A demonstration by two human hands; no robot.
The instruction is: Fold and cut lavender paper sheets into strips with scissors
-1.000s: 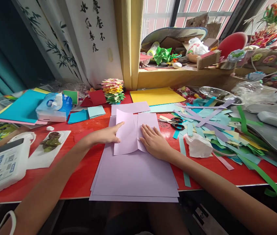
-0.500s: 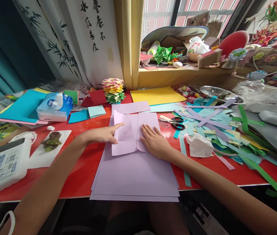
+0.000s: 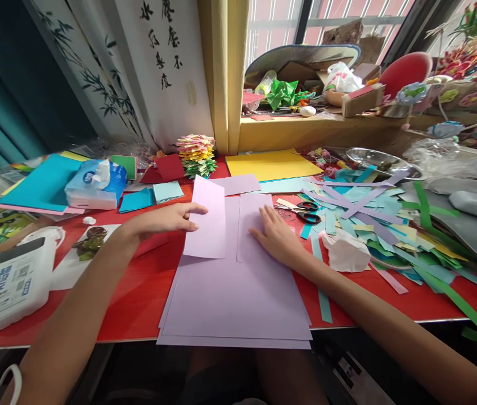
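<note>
My left hand (image 3: pixel 175 218) grips a rectangular piece of purple paper (image 3: pixel 208 239) by its left edge, thumb and index finger over the top. That piece looks raised and tilted above the stack; its other fingers are hidden. On a second piece of purple paper (image 3: pixel 249 208), my right hand (image 3: pixel 274 233) rests with fingers stretched out. Both pieces are apart, over larger purple sheets (image 3: pixel 234 304) that overhang the table's front edge. A purple strip (image 3: pixel 238 184) lies behind them.
Black-handled scissors (image 3: pixel 308 212) lie right of the sheets, beside a heap of coloured paper strips (image 3: pixel 360 208) and a crumpled tissue (image 3: pixel 345 250). Leftward are a tissue pack (image 3: pixel 95 188), blue cards (image 3: pixel 137 199) and a white box (image 3: pixel 14 281). A folded-paper stack (image 3: pixel 196 154) stands behind.
My left hand has drawn its purple piece left and lifted it, separating it from the right piece. My right hand has shifted slightly right, its fingers less flat.
</note>
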